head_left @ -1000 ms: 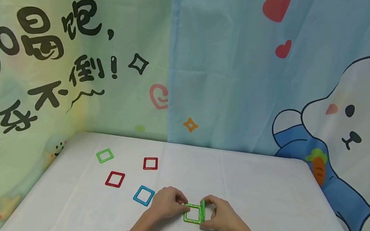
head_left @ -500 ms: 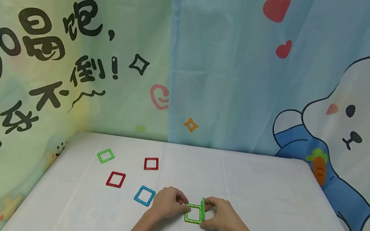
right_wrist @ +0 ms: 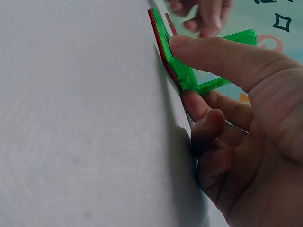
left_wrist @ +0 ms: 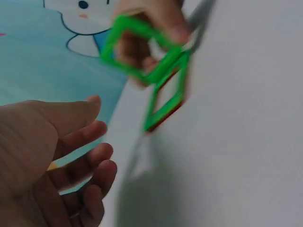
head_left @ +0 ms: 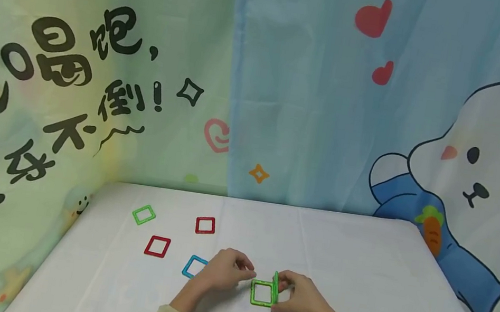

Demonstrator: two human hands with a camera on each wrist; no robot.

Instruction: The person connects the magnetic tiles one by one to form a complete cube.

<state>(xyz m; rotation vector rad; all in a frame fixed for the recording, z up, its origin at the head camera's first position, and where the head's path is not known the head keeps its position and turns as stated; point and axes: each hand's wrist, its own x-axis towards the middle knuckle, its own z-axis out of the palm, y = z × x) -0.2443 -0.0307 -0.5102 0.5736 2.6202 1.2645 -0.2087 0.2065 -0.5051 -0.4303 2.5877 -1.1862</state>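
My right hand point(head_left: 306, 298) pinches a green square magnetic tile frame point(head_left: 275, 288) that stands upright. It meets the right edge of a second green tile frame point(head_left: 261, 303), which lies flat. A red square frame point(right_wrist: 165, 64) shows directly beneath the flat one in the right wrist view. My left hand point(head_left: 225, 271) is just left of these tiles, holding nothing. In the left wrist view its thumb and fingers are apart, with a gap between them and the green tiles.
Left of my hands lie a blue square frame point(head_left: 189, 265), partly behind the left hand, two red frames point(head_left: 204, 232) point(head_left: 154, 254) and a green frame point(head_left: 143, 222). They rest on the white tabletop point(head_left: 359, 267). A printed curtain point(head_left: 292, 130) hangs behind.
My left hand has let go of the flat green tile and drawn back to the left, now covering part of the blue frame. My right hand stays at the upright tile.
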